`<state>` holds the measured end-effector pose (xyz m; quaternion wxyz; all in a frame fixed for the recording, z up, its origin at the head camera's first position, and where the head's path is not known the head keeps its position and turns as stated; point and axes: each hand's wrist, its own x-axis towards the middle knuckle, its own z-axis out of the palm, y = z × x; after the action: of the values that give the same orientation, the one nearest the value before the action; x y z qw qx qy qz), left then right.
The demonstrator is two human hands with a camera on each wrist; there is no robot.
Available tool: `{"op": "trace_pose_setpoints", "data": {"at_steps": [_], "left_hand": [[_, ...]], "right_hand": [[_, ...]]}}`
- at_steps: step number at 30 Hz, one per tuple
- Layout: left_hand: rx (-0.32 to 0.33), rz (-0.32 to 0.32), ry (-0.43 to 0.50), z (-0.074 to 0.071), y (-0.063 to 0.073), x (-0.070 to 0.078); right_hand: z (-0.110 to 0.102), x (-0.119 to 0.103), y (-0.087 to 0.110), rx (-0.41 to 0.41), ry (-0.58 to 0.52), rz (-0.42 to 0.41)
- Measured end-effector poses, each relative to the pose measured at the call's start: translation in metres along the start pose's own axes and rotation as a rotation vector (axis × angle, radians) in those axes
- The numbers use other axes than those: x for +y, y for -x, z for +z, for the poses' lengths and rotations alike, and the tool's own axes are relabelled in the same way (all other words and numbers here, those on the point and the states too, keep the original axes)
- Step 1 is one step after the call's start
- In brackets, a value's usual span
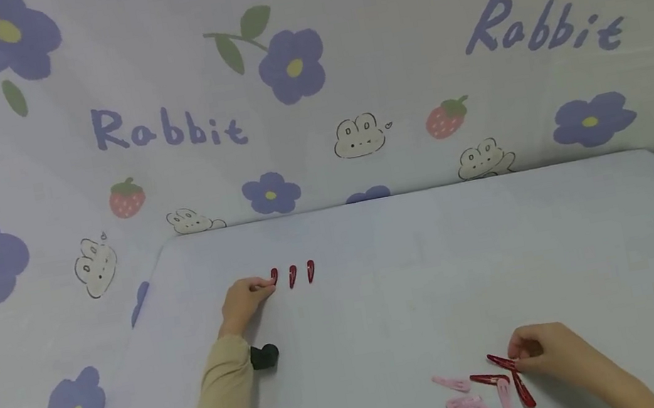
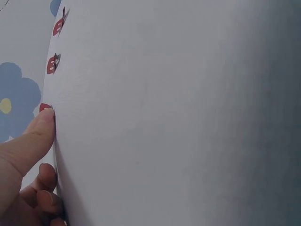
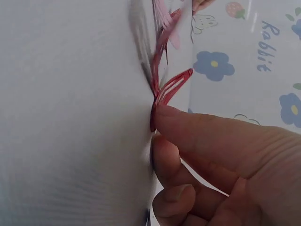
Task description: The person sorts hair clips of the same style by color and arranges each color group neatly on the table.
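Near the far left of the white table, my left hand [image 1: 244, 301] pinches a dark red snap hair clip [image 1: 275, 275] between thumb and fingers. To its right stand two more red clips, a middle one [image 1: 293, 276] and a right one [image 1: 311, 271], spaced in a row. In the left wrist view the thumb covers most of the held clip [image 2: 44, 107]. My right hand [image 1: 549, 349], at the front right, grips the end of another red hair clip [image 1: 499, 361]; its tip sticks out past the thumb in the right wrist view. Two red clips [image 1: 486, 379] [image 1: 525, 393] lie beside it.
Several pink hair clips [image 1: 466, 407] lie loosely to the left of my right hand, some overlapping the red ones. The white table [image 1: 417, 275] ends at the back against a flowered, rabbit-printed cloth [image 1: 186, 177]. A black piece [image 1: 264, 356] sits at my left wrist.
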<state>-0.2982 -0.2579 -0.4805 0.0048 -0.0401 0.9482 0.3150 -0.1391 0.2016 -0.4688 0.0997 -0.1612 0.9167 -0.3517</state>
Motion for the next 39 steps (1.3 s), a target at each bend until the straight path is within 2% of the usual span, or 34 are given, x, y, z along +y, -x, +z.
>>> {"op": "trace_pose_setpoints", "data": {"at_steps": [4,9,17,23,30,35,39], "left_hand": [[-0.002,0.0,0.008,-0.002,0.0,0.002],[-0.023,-0.024,-0.008,-0.001,0.001,0.003],[-0.015,-0.012,-0.02,0.005,-0.001,-0.005],[-0.007,-0.01,-0.01,0.002,-0.001,-0.003],[-0.007,-0.013,-0.023,-0.001,-0.001,0.0],[-0.024,-0.027,-0.027,-0.001,0.001,-0.001],[-0.031,-0.032,-0.027,-0.001,0.001,0.001]], "right_hand": [[-0.002,-0.004,0.0,-0.004,0.018,-0.005],[-0.001,-0.005,0.003,-0.043,-0.03,0.007],[-0.001,-0.008,0.002,-0.058,-0.071,0.016],[-0.004,-0.009,0.001,0.021,-0.14,-0.053],[-0.006,-0.003,0.0,0.073,-0.356,-0.143],[-0.002,0.002,0.0,0.117,-0.389,-0.189],[-0.002,0.001,-0.001,0.114,-0.375,-0.179]]}}
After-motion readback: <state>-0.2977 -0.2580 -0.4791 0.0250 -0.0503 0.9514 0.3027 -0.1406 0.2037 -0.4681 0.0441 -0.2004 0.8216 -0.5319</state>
